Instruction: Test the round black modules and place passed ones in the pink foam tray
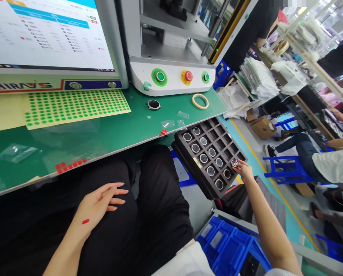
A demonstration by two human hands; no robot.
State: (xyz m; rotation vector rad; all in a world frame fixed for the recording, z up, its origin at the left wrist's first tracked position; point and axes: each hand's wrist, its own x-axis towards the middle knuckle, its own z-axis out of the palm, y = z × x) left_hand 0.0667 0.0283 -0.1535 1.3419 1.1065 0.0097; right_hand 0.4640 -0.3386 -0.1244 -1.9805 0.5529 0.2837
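My right hand [244,171] reaches out to the black compartment tray [217,134], its fingers closed on a round watch case [235,163] at the tray's right edge. Several more round watch cases, such as this watch case [212,152], sit in the tray's compartments; other compartments hold nothing. Over my lap, my left hand [100,199] hangs with its fingers stretched and nothing in them. A red sticker [85,221] is stuck near its wrist. One watch case [153,104] lies apart on the green table.
The green table [96,134] bears a sheet of green dot stickers [79,107], a tape roll [200,101] and red stickers [70,166]. Behind are a monitor [56,42] and a press machine with buttons [174,78]. Blue bins [228,245] stand low right; a seated person [332,165] is farther right.
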